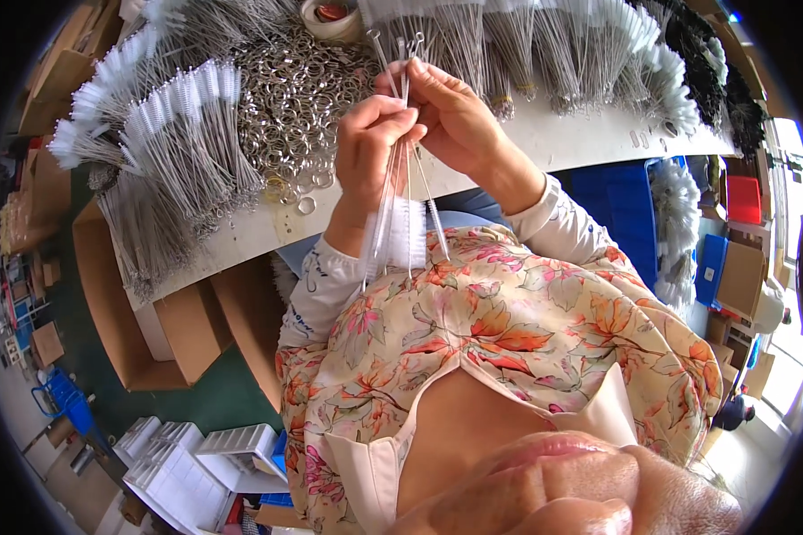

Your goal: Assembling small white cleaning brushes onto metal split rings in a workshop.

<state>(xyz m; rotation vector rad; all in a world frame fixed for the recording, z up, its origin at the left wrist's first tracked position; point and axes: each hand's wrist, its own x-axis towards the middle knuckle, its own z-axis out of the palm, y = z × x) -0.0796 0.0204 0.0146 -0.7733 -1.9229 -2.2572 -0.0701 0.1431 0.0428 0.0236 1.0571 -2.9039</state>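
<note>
In front of my chest, both hands hold a small bunch of wire-handled cleaning brushes [410,234]. Their looped wire ends point up and away from me, and the white bristle heads hang down by my apron. My left hand [368,147] is closed around the wires near their middle. Higher up, my right hand [459,118] pinches the wires just below the loops between thumb and fingers. A loose heap of metal split rings [299,102] lies on the table left of my hands. Whether a ring is between my fingers is too small to tell.
Bundles of white-bristled wire brushes [183,134] cover the left of the white table [589,143]; more brushes [544,53] line its far side. A round container [333,22] stands behind the rings. An open cardboard box [138,330] is below left, a blue bin [611,201] below right.
</note>
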